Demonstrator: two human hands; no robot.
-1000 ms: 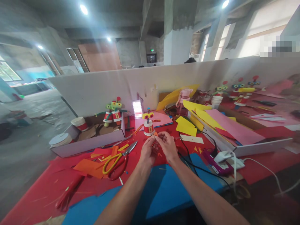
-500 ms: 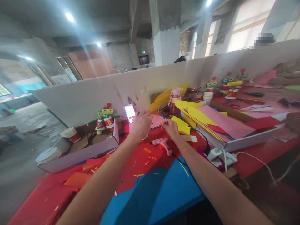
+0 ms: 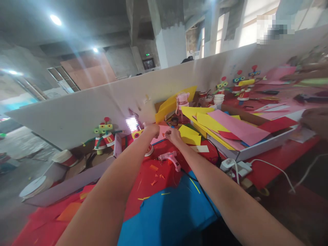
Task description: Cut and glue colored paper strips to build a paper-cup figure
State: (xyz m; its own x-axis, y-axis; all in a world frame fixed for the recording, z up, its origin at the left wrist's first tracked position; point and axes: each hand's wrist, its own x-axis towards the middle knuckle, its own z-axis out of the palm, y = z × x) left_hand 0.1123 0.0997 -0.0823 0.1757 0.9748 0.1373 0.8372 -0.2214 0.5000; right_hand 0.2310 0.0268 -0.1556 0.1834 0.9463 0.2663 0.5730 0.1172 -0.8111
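My right hand (image 3: 173, 135) pinches a small orange piece (image 3: 164, 134), probably paper, at its fingertips. Close by on its left, my left hand (image 3: 151, 130) is closed with its fingers curled. What it holds, if anything, is hidden. Partly behind my left wrist stands a paper-cup figure with a yellow eyed head (image 3: 136, 134) and a cup rim (image 3: 149, 151) showing below. A pink glue gun (image 3: 170, 159) lies on the red table covering, nearer to me than the hands. Pink paper (image 3: 162, 131) lies behind the fingers.
Left, a shallow box (image 3: 77, 184) holds cups and a finished-looking cup robot (image 3: 104, 135). Right, a white box (image 3: 266, 145) is piled with coloured paper. A pink bottle (image 3: 182, 104), white plugs (image 3: 232, 165) and orange scraps (image 3: 155, 176) lie around. Another person's hand (image 3: 314, 121) is at far right.
The view has swung to the right. My left hand has shifted right, closer to my right hand, uncovering the figure's yellow head. The orange piece stays in my right fingertips.
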